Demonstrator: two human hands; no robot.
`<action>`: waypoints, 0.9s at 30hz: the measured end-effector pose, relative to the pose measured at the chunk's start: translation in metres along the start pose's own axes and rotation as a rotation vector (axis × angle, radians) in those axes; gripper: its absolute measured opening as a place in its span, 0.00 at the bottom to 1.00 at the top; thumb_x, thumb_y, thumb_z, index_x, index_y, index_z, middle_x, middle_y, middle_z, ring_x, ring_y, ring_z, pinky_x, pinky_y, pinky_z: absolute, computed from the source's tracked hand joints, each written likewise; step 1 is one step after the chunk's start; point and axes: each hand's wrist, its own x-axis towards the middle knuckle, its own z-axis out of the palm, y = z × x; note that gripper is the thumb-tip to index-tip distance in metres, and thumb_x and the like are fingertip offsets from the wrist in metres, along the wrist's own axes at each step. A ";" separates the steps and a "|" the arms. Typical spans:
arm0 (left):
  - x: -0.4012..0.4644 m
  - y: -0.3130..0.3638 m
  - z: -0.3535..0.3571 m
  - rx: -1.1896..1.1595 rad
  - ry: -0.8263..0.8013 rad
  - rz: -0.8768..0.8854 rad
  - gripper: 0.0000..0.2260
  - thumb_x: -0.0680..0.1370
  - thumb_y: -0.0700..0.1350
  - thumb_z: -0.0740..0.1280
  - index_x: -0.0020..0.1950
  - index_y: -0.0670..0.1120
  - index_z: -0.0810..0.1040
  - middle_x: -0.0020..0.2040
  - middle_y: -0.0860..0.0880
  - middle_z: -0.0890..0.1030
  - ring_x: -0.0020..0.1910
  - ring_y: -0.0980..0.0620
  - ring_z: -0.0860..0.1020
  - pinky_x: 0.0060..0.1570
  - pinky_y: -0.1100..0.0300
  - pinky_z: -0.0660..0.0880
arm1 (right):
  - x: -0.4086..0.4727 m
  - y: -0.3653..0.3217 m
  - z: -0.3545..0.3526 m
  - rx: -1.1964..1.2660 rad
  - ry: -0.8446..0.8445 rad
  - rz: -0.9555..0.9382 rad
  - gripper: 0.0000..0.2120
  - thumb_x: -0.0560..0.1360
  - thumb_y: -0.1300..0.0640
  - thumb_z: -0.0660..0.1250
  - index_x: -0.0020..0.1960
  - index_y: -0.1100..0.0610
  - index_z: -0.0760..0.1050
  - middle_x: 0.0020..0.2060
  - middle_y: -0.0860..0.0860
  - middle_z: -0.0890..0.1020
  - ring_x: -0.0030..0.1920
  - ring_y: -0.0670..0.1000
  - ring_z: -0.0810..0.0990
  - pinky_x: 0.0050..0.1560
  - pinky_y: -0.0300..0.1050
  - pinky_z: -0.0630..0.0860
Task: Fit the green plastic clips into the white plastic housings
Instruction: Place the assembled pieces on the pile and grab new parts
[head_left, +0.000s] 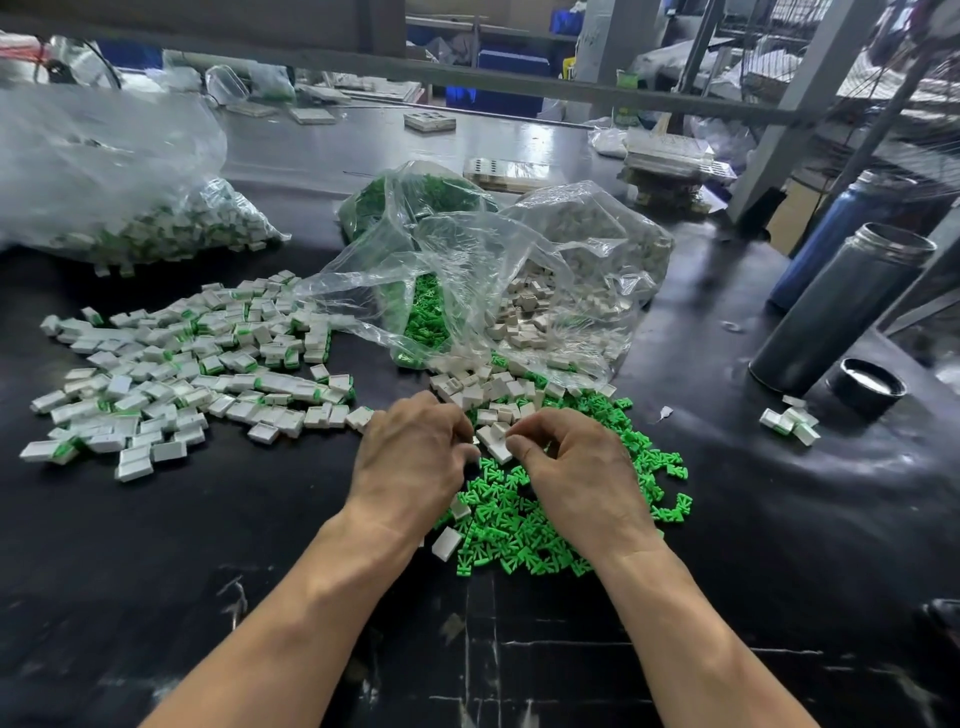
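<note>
White housing (497, 446) pinched between both hands, just above green clip pile (524, 525) on black surface (260, 545). Left hand (415, 457) fingers curled onto housing's left end; right hand (566, 467) fingers curled, thumb and forefinger gripping its right end. Loose white housings (493, 395) just beyond hands, spilling from clear bag (519, 270). Assembled white-and-green pieces (187, 364) spread at left. Grey flask (841, 306) upright at right, its cap (866, 387) beside it.
</note>
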 end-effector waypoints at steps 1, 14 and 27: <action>0.000 0.001 0.000 0.010 0.001 -0.003 0.03 0.77 0.52 0.74 0.49 0.55 0.84 0.49 0.55 0.78 0.53 0.53 0.76 0.60 0.53 0.72 | 0.000 -0.001 0.000 0.000 -0.001 0.003 0.03 0.79 0.48 0.72 0.50 0.46 0.83 0.45 0.40 0.82 0.46 0.42 0.79 0.53 0.50 0.80; -0.001 0.009 -0.007 -0.799 -0.102 -0.132 0.05 0.75 0.46 0.78 0.46 0.48 0.84 0.37 0.50 0.86 0.33 0.54 0.82 0.32 0.61 0.78 | 0.000 -0.002 0.003 0.410 -0.043 0.045 0.03 0.80 0.51 0.72 0.53 0.47 0.83 0.43 0.43 0.86 0.45 0.42 0.84 0.45 0.43 0.83; -0.008 0.012 0.012 -0.133 -0.024 0.068 0.10 0.74 0.57 0.75 0.50 0.56 0.80 0.48 0.57 0.78 0.51 0.54 0.78 0.56 0.55 0.75 | 0.005 0.002 0.005 0.529 0.261 0.114 0.02 0.79 0.53 0.73 0.47 0.49 0.83 0.36 0.44 0.85 0.36 0.42 0.83 0.34 0.42 0.80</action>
